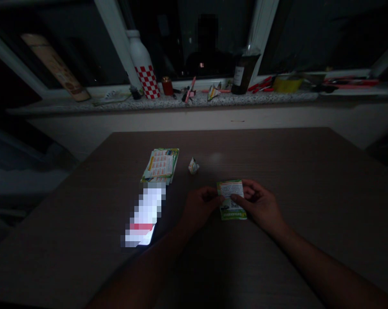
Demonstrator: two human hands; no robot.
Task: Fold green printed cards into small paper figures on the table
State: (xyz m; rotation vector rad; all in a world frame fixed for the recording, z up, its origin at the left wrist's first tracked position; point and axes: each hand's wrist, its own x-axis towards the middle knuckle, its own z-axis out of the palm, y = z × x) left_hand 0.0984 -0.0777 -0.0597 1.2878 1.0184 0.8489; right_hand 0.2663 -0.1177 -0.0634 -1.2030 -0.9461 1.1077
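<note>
A small printed paper card (231,189), white with green borders and a dark square code, is held upright-facing just above the table. My left hand (202,206) pinches its left edge, thumb on the front. From the other side my right hand (261,204) grips it, thumb pressed on the printed face and fingers behind. Beyond my left hand sits a small folded paper piece (193,166) with points. Farther left lies a stack of similar printed cards (160,165). Below that stack a phone (145,214) glows, its screen blurred out.
The brown table (277,154) reaches a wall under a granite windowsill (110,105). On the sill stand a red-checked white bottle (144,64), a tan bottle (54,66), a dark cup (243,73), a red jar (167,86), another folded paper piece (213,92) and several pens. The room is dim.
</note>
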